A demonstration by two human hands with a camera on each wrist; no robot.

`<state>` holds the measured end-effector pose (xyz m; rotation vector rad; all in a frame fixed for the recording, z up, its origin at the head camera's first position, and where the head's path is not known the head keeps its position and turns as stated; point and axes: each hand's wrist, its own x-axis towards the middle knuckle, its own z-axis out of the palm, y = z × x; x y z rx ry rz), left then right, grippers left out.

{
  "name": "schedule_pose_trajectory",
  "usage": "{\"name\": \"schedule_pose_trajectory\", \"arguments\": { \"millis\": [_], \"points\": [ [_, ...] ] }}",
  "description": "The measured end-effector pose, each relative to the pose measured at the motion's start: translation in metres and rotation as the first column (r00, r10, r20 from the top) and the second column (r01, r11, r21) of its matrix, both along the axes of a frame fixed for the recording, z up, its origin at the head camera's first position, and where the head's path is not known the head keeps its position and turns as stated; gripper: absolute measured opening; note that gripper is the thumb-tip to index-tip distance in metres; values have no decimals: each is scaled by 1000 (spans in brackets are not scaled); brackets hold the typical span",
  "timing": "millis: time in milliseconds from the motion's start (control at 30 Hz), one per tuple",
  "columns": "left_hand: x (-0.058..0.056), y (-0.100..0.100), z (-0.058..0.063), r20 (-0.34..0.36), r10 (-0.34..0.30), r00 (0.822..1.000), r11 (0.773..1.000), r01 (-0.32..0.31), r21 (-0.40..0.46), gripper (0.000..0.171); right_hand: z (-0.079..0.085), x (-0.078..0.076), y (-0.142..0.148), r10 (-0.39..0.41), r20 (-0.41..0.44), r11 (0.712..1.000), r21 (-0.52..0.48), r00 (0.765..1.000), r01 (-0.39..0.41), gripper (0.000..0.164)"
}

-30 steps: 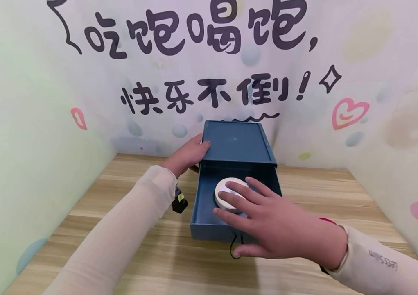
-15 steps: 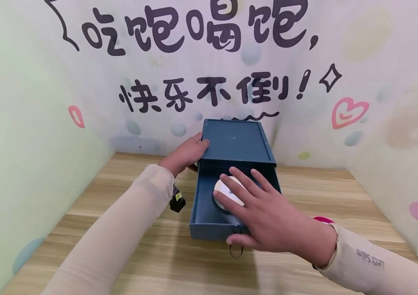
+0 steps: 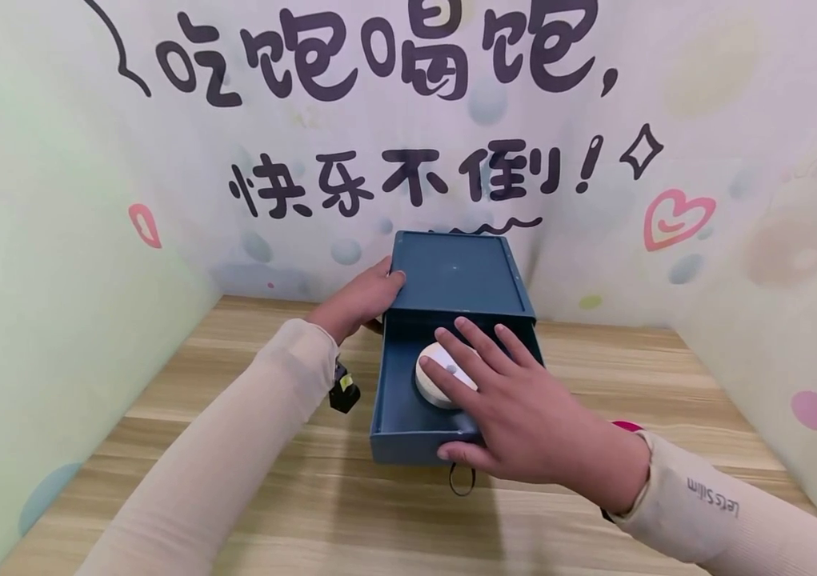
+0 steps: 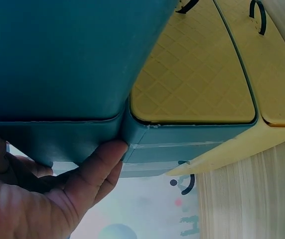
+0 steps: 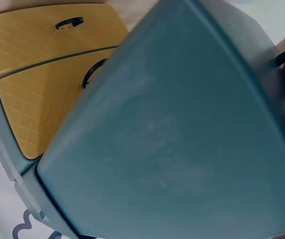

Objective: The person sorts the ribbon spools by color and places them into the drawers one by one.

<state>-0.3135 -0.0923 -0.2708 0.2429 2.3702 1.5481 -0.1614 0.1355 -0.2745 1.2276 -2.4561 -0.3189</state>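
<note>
A blue drawer unit point(image 3: 458, 272) stands on the table, its top drawer point(image 3: 397, 420) pulled out towards me. In that drawer lies a round white puck-shaped thing point(image 3: 437, 376) with a pale grey mark on top, partly covered by fingers. My left hand point(image 3: 361, 300) grips the unit's left side, thumb at the top edge; in the left wrist view its fingers point(image 4: 100, 162) touch the blue casing. My right hand point(image 3: 523, 412) lies over the drawer with fingers spread and straight. Its thumb is at the drawer's front, above a black pull loop point(image 3: 462, 482).
Below the drawer, the wrist views show yellow drawer fronts point(image 4: 197, 74) with black loop pulls point(image 5: 70, 22). A patterned wall point(image 3: 394, 120) rises close behind the unit, on the wooden table point(image 3: 278, 488). Something pink-red point(image 3: 627, 426) shows behind my right wrist.
My right hand has shifted slightly left and up, its thumb going from beside the loop to the drawer's front. The left hand keeps its hold. The drawer looks equally far out.
</note>
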Motion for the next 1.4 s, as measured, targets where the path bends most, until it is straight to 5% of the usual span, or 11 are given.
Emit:
{"name": "schedule_pose_trajectory", "arguments": {
  "millis": [467, 1400],
  "points": [
    [0, -1, 1, 2, -10, 1000, 1000, 10, -13, 60, 3, -9, -4, -30, 25, 999, -35, 999, 31, 83],
    [-1, -1, 1, 14, -26, 1000, 999, 27, -39, 61, 6, -60, -2, -98, -12, 990, -101, 995, 96, 88]
  ]
}}
